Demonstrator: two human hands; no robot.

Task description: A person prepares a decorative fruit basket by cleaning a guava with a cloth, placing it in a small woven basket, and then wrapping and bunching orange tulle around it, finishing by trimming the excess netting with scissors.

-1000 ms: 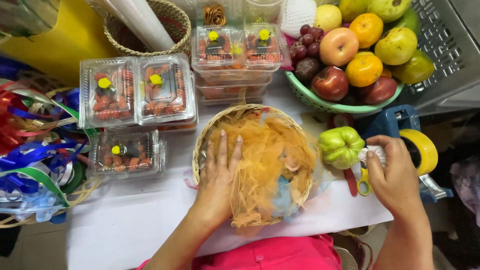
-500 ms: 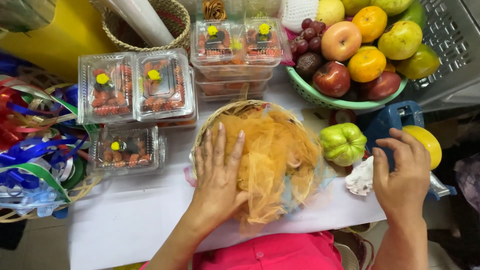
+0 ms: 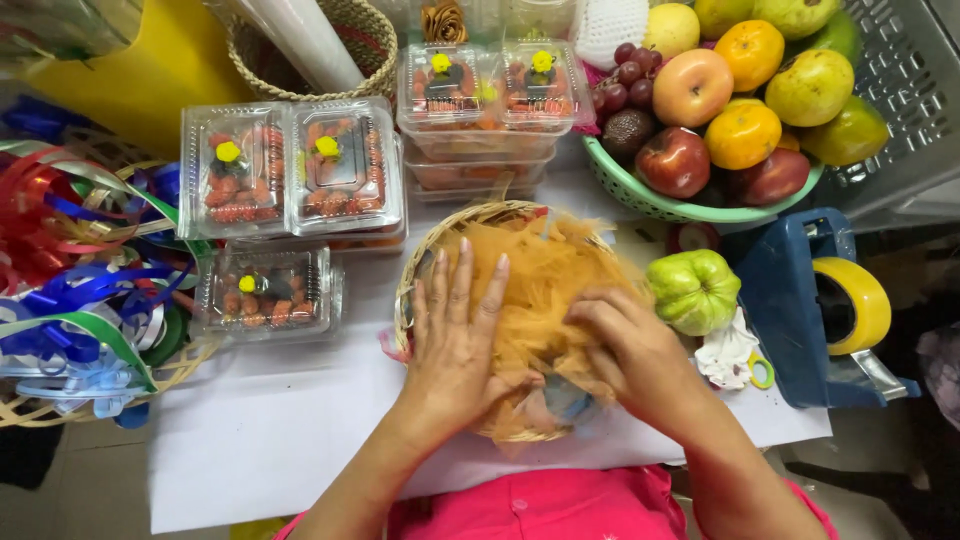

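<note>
A round wicker basket (image 3: 455, 228) sits in front of me on white paper, filled with crumpled orange netting (image 3: 545, 275). My left hand (image 3: 455, 345) lies flat on the netting's left side with fingers spread. My right hand (image 3: 630, 350) presses on the netting's right side, fingers curled down into it. Neither hand holds anything. A green guava-like fruit (image 3: 695, 290) rests just right of the basket, near my right hand.
Clear plastic boxes of red fruit (image 3: 290, 170) stand left and behind the basket. A green bowl (image 3: 640, 195) piled with fruit sits back right. A blue tape dispenser (image 3: 805, 300) with yellow tape is at right, coloured ribbons (image 3: 70, 270) at left, a wicker basket holding a film roll (image 3: 310, 45) behind.
My right hand has moved left from the tape dispenser onto the orange netting in the basket. My left hand stayed flat on the netting, shifting slightly.
</note>
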